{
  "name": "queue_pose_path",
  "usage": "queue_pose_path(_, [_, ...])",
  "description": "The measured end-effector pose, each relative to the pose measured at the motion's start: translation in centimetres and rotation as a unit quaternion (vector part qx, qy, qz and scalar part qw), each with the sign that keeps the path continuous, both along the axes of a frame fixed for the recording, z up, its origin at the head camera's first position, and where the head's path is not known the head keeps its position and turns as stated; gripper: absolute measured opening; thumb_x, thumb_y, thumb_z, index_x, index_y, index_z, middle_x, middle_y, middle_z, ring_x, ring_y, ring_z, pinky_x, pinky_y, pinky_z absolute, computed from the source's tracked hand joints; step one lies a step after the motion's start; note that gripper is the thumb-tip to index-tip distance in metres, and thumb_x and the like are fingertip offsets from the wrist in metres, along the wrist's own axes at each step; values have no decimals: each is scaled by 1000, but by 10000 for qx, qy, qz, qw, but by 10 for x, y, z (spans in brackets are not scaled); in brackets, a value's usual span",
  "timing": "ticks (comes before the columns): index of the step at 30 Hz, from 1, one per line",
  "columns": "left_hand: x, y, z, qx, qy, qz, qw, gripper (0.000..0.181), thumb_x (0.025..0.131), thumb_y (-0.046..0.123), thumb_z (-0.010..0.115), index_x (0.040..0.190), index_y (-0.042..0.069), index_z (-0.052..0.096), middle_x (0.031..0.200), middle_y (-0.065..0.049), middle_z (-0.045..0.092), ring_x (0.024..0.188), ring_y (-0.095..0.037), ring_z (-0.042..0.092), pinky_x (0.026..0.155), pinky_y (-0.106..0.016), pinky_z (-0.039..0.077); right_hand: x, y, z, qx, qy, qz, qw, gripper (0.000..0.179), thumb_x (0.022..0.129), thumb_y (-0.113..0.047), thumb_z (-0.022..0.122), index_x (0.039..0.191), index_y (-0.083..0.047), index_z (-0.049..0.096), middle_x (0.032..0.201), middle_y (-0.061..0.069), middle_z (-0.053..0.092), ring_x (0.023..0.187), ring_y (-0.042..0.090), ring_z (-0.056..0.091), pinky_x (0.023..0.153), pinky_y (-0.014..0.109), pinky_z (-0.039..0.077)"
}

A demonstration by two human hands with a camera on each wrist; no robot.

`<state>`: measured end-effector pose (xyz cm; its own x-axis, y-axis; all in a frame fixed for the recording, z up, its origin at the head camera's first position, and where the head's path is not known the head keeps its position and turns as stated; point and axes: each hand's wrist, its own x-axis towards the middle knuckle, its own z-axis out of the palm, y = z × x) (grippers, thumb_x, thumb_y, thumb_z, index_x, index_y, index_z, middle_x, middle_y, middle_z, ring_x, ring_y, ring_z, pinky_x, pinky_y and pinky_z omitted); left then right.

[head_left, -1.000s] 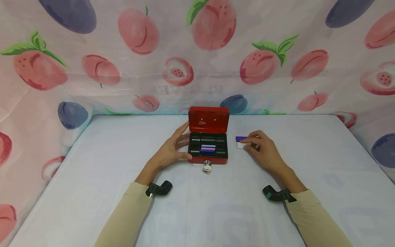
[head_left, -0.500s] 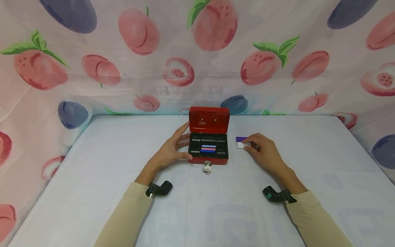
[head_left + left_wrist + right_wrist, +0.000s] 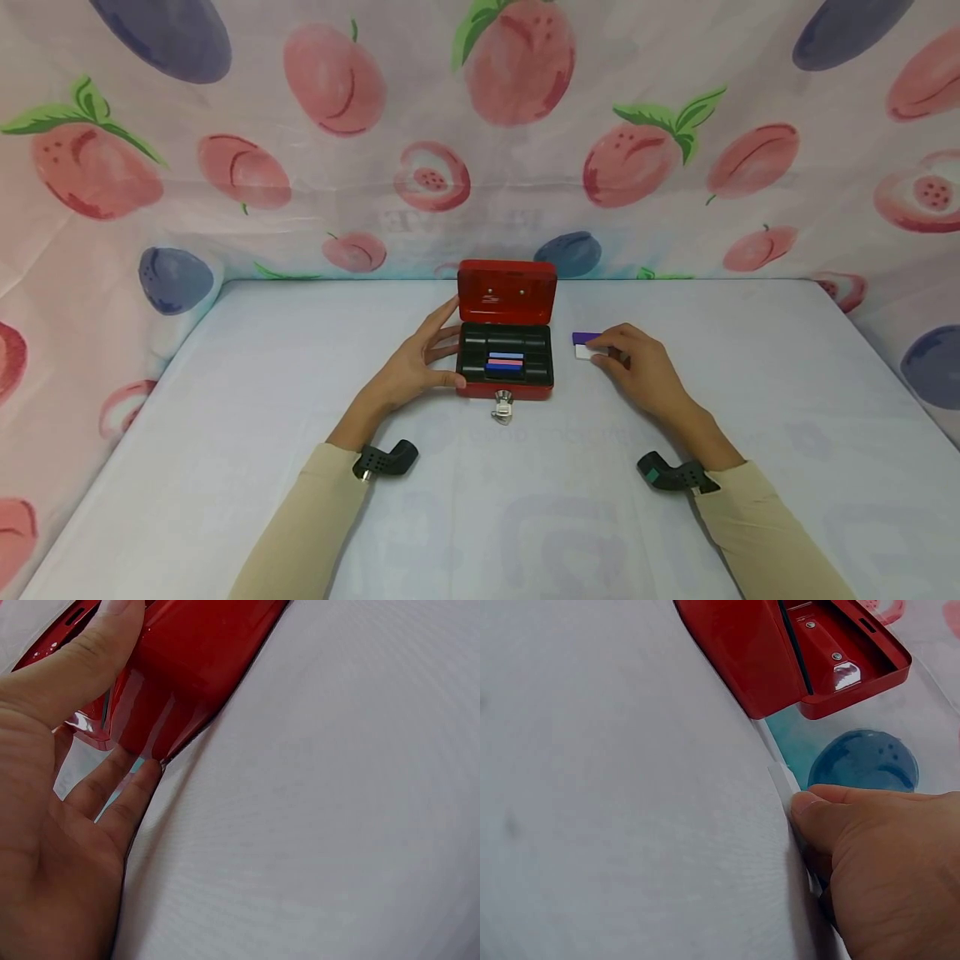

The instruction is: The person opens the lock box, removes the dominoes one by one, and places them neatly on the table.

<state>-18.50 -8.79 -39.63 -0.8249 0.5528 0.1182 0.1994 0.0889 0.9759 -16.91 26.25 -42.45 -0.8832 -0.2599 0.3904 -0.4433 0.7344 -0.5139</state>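
A small red cash box (image 3: pixel 506 391) stands with its lid up on the white table. Its black tray (image 3: pixel 473 337) holds a light-blue, a pink and a blue strip (image 3: pixel 504 367). My left hand (image 3: pixel 408 367) rests against the box's left side, its fingers fairly straight and the thumb at the front corner; the left wrist view has the fingertips touching the red wall (image 3: pixel 195 660). Right of the box, my right hand (image 3: pixel 637 362) pinches a flat white strip (image 3: pixel 587 352) between thumb and forefinger, low at the table. A purple strip (image 3: pixel 583 337) lies just behind it. The fingers hide the white strip's right end.
A metal lock with keys (image 3: pixel 503 407) sticks out at the front of the box. The raised lid (image 3: pixel 507 292) stands close to the table's back edge. Behind hangs a cloth (image 3: pixel 525 192) printed with fruit. Black wrist cameras (image 3: pixel 386 458) sit on both wrists.
My right hand's fingers have drawn down slightly from the purple strip onto the white one. The left hand and the box have stayed put.
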Motion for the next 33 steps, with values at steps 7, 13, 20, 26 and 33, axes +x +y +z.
queue_pose_path(7, [0,0,-2,24,37,-23,10000,104,76,-4,77,155,24,15,156,-6,19,132,-36,38,104,-49,38,-1,1,-1,31,-31,1,10000,20,84,-5,73,103,-9,73,98,3,61,72,14,50,59,23,46])
queue_pose_path(13, [0,0,-1,39,30,-22,10000,105,75,-5,77,155,24,15,155,-7,20,132,-36,38,104,-49,38,0,1,-1,-6,-18,20,10000,19,84,-4,73,102,-8,74,98,4,63,73,15,51,59,24,46])
queue_pose_path(20, [1,0,0,59,44,-41,10000,105,75,-6,77,155,22,15,156,-7,19,132,-37,37,104,-50,38,1,0,-1,-65,66,15,10000,18,82,-3,74,100,-8,75,98,4,64,73,14,51,58,23,46])
queue_pose_path(26, [1,0,0,34,54,-13,10000,105,75,-5,77,155,23,15,156,-7,19,132,-36,38,104,-50,38,0,0,-1,-164,151,-61,9997,17,82,-3,75,98,-10,75,97,2,61,72,13,52,59,22,47])
queue_pose_path(33, [0,1,-2,57,56,-37,10000,105,75,-5,77,155,23,15,155,-6,20,132,-36,38,104,-49,38,1,0,-2,-173,192,-154,9995,16,81,-5,76,96,-10,75,95,1,61,72,13,52,59,21,46])
